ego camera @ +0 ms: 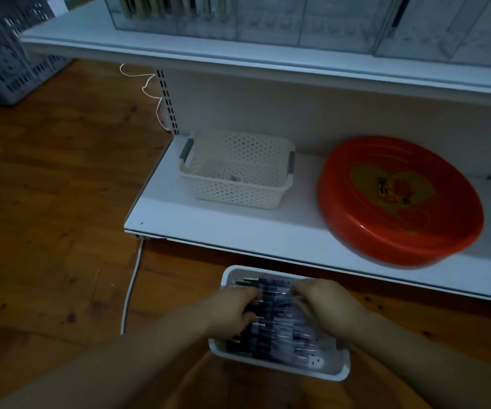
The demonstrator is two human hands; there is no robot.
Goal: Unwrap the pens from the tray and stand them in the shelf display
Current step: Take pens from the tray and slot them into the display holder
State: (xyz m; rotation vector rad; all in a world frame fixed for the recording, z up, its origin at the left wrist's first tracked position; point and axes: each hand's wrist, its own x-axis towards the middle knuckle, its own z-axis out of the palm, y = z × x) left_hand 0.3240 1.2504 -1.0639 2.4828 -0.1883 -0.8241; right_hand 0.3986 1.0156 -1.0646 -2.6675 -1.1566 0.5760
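A white tray (276,364) sits on the wooden floor in front of the shelf, filled with several dark wrapped pens (273,329). My left hand (232,309) and my right hand (324,305) both reach into the tray, fingers curled down among the pens. Whether either hand actually grips a pen is blurred. The clear shelf display (238,22) stands on the upper shelf at the top, with a few pens upright in its left compartment (161,7).
A cream perforated basket (235,190) and a red round tray (397,202) sit on the lower white shelf (179,219). A grey crate (2,54) stands at the far left. A white cable (130,293) runs across the floor.
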